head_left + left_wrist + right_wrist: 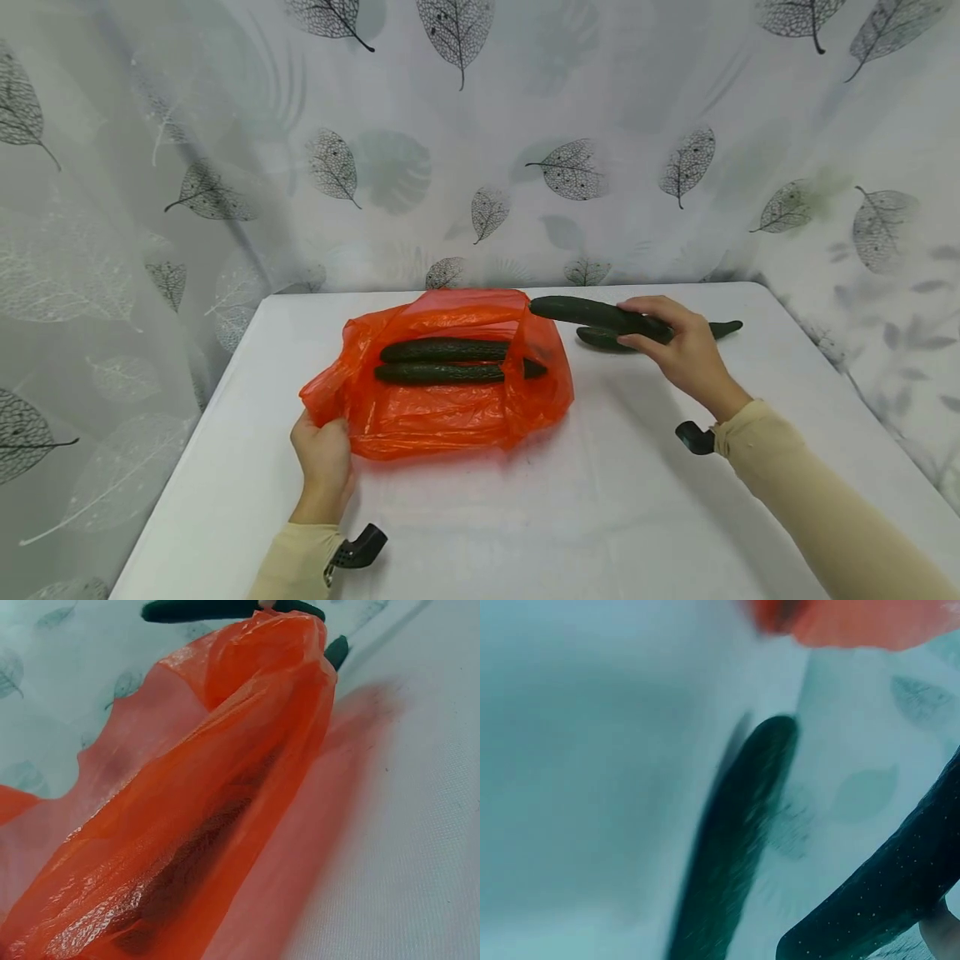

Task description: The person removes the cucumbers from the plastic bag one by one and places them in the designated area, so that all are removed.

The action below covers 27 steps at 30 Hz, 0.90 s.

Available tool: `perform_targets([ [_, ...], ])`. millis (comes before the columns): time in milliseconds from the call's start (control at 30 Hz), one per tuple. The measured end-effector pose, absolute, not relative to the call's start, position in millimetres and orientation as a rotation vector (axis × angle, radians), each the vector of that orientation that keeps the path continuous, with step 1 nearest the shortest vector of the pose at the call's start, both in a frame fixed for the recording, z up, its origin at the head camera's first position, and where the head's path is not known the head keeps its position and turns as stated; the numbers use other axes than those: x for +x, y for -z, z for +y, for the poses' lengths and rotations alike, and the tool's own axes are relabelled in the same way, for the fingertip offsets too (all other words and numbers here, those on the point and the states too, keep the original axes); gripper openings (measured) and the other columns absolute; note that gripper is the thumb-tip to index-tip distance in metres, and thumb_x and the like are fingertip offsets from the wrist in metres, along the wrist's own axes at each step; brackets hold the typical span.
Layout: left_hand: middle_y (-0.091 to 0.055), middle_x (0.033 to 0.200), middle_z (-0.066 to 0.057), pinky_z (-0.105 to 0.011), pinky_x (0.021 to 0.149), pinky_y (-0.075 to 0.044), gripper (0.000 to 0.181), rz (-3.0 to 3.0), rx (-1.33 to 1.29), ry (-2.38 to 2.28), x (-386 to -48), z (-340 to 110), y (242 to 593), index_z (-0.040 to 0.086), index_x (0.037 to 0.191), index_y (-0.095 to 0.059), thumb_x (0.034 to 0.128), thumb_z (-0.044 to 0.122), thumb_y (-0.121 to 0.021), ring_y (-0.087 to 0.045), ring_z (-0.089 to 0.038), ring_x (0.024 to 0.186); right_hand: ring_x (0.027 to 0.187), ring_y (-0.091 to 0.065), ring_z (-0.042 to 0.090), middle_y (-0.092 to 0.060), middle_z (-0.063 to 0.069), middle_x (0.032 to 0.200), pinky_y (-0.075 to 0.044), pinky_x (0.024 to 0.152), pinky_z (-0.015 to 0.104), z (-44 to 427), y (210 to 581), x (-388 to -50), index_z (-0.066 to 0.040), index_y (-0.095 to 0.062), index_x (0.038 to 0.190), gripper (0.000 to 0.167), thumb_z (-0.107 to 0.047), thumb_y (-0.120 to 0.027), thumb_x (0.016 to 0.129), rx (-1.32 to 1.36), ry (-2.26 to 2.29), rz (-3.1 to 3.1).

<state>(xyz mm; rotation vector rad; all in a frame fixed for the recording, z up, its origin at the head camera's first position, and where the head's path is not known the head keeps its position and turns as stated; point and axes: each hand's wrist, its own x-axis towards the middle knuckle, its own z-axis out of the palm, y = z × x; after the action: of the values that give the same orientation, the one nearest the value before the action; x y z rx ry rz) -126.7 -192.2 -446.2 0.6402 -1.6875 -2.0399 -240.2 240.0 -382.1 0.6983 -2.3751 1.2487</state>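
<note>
A red-orange plastic bag [435, 421] lies on the table with its opening spread, and two dark green cucumbers [442, 374] lie side by side in it. My left hand [324, 462] grips the bag's left edge. Off the bag's right side, my right hand [686, 350] holds another cucumber [585, 311] by one end, raised, its far tip close to the bag. Below it, one more cucumber [735, 840] rests on the table, partly hidden by the right hand in the head view. The left wrist view shows the bag's side [225, 787] but not the left hand.
A white table [562, 517] carries everything. Behind and at both sides hangs a pale curtain [420, 167] printed with leaves. A black wrist device [360, 547] sits at the left cuff, and a similar one [695, 437] at the right cuff.
</note>
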Motion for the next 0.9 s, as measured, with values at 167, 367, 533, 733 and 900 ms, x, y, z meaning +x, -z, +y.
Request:
perform_targets([
  [167, -0.054, 0.139, -0.018, -0.029, 0.104, -0.045, 0.061, -1.681, 0.63, 2.04, -127.8, -193.0, 446.5, -0.009, 0.142, -0.048, 0.0837, -0.015, -0.031, -0.051, -0.025, 0.121, 0.116, -0.053, -0.002, -0.067, 0.004, 0.122, -0.041, 0.095, 0.012, 262.7, 396.6, -241.2, -0.013, -0.072, 0.124, 0.051, 0.003, -0.084, 0.077, 0.659, -1.141, -2.452],
  [367, -0.053, 0.14, -0.014, -0.03, 0.106, -0.045, 0.061, -1.694, 0.634, 2.051, -127.1, -193.9, 446.2, -0.007, 0.143, -0.048, 0.0854, -0.015, -0.032, -0.05, -0.025, 0.123, 0.117, -0.056, 0.008, -0.068, 0.003, 0.119, -0.036, 0.097, 0.009, 285.4, 409.8, -242.8, -0.014, -0.073, 0.121, 0.051, 0.004, -0.085, 0.075, 0.685, -0.975, -2.508],
  [533, -0.052, 0.141, -0.015, -0.031, 0.107, -0.044, 0.06, -1.701, 0.621, 2.055, -126.7, -194.3, 445.3, -0.007, 0.144, -0.048, 0.0861, -0.015, -0.032, -0.05, -0.025, 0.124, 0.118, -0.058, 0.032, -0.068, 0.008, 0.12, -0.042, 0.104, 0.035, 297.0, 418.3, -243.5, -0.013, -0.072, 0.121, 0.049, 0.001, -0.085, 0.076, 0.682, -0.84, -2.598],
  [733, -0.054, 0.138, -0.016, -0.027, 0.102, -0.047, 0.059, -1.687, 0.615, 2.043, -126.8, -193.4, 444.6, -0.008, 0.141, -0.05, 0.0854, -0.015, -0.032, -0.052, -0.024, 0.121, 0.117, -0.056, 0.041, -0.067, 0.013, 0.122, -0.045, 0.095, 0.061, 306.4, 426.6, -246.4, -0.011, -0.071, 0.122, 0.049, 0.001, -0.084, 0.077, 0.709, -0.724, -2.65],
  [900, -0.055, 0.137, -0.018, -0.026, 0.101, -0.047, 0.06, -1.678, 0.615, 2.027, -127.0, -193.1, 444.9, -0.01, 0.14, -0.051, 0.0833, -0.016, -0.031, -0.052, -0.024, 0.119, 0.116, -0.055, 0.043, -0.066, 0.014, 0.122, -0.046, 0.091, 0.063, 312.4, 431.5, -250.4, -0.013, -0.071, 0.121, 0.05, 0.001, -0.084, 0.076, 0.721, -0.639, -2.665],
])
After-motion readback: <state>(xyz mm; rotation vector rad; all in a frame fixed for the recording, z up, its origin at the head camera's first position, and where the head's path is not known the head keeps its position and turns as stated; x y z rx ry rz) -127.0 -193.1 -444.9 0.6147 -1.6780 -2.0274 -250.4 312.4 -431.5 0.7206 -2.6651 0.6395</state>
